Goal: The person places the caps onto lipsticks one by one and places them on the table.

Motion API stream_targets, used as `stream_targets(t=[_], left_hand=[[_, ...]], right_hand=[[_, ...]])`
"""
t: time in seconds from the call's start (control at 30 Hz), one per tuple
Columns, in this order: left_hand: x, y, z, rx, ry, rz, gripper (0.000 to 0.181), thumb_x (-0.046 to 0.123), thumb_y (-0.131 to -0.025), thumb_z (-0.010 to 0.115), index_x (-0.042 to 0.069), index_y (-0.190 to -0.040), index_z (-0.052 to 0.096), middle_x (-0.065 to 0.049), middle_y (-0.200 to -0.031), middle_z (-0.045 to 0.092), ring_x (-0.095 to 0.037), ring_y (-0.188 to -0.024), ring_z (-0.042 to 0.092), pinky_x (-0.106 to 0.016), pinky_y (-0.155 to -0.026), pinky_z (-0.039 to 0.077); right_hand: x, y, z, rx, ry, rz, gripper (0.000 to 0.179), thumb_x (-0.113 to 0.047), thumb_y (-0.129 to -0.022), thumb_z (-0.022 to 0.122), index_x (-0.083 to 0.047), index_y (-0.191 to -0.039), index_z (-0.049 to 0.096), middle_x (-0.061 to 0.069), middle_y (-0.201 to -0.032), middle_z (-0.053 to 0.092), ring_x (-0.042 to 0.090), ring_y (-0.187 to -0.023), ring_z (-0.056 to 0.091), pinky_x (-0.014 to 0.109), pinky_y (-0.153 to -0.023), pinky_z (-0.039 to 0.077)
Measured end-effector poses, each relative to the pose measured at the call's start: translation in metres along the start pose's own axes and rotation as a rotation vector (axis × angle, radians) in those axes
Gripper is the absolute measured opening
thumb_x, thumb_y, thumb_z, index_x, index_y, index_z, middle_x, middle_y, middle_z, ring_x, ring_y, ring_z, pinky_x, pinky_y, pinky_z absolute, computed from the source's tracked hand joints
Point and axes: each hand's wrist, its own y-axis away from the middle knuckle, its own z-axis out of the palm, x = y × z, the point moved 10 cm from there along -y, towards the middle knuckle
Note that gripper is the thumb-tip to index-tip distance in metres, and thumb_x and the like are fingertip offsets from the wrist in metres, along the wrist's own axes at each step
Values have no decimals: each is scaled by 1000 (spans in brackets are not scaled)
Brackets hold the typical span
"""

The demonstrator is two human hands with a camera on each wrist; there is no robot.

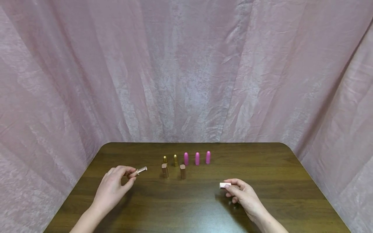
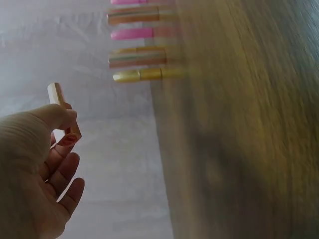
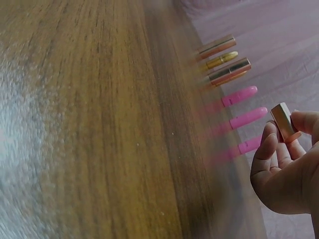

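Note:
Left of the lipsticks, my left hand [image 1: 112,185] pinches a rose-gold lipstick tube [image 1: 142,170] between thumb and fingers, held tilted above the table; its narrower, shiny end points right. My fingers hide part of it. On the other side, my right hand [image 1: 246,198] holds a short rose-gold piece, like a lipstick cap [image 3: 282,119], between thumb and fingertips. Between the hands stand two rose-gold square lipsticks [image 1: 183,172], upright. Behind them are two gold bullet-shaped lipsticks [image 1: 175,160], one partly hidden, and three pink ones [image 1: 197,159] in a row.
The dark wooden table [image 1: 180,207] has rounded far corners. A pale pink velvet curtain [image 1: 186,71] hangs behind it and at both sides. Light reflects off the tabletop near the front.

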Motion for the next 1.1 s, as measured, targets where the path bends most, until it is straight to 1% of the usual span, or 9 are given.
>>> stream_targets(t=[0.1, 0.2, 0.3, 0.43, 0.57, 0.8, 1.1], left_hand=[[15, -2, 2, -8, -16, 53, 30, 10, -80, 87, 22, -103, 72, 16, -96, 65, -13, -91, 58, -45, -81, 45], [29, -4, 7, -27, -34, 102, 30, 13, -79, 88, 24, -101, 71, 18, -94, 63, -10, -89, 57, -42, -81, 46], [43, -6, 15, -51, -41, 143, 29, 15, -79, 88, 25, -98, 70, 18, -91, 62, -8, -89, 57, -39, -81, 48], [61, -8, 30, -93, -40, 184, 26, 16, -79, 87, 27, -95, 70, 19, -91, 62, -7, -90, 57, -37, -81, 48], [73, -8, 45, -129, -40, 201, 26, 17, -79, 87, 28, -96, 70, 21, -95, 63, -7, -91, 57, -36, -81, 48], [89, -8, 65, -165, -17, 233, 26, 20, -79, 87, 29, -98, 71, 21, -97, 63, -5, -92, 57, -33, -80, 47], [113, -9, 86, -200, 23, 283, 24, 22, -82, 85, 28, -100, 71, 19, -98, 64, -5, -90, 55, -32, -80, 47]], right_hand=[[-3, 1, 0, 8, 3, -5, 42, -17, -96, 71, 7, -129, 58, 11, -104, 72, 17, -81, 64, 24, -62, 49], [-5, 2, 0, 21, 15, -7, 43, -17, -96, 72, 7, -129, 58, 12, -104, 72, 19, -82, 65, 26, -63, 50], [-8, 3, 1, 31, 31, -8, 44, -18, -96, 72, 6, -130, 59, 12, -105, 73, 21, -84, 65, 27, -65, 50], [-10, 2, 2, 38, 43, -5, 43, -18, -95, 73, 5, -129, 60, 11, -106, 73, 22, -86, 66, 28, -66, 51], [-10, 1, 5, 36, 46, -5, 44, -18, -95, 73, 6, -129, 60, 12, -105, 73, 23, -85, 66, 28, -66, 51], [-11, -1, 9, 27, 51, -12, 43, -19, -95, 74, 5, -128, 61, 12, -106, 73, 22, -84, 66, 28, -66, 51], [-10, -1, 18, 10, 49, -9, 44, -18, -93, 75, 6, -127, 61, 12, -103, 73, 21, -83, 66, 27, -65, 50]])
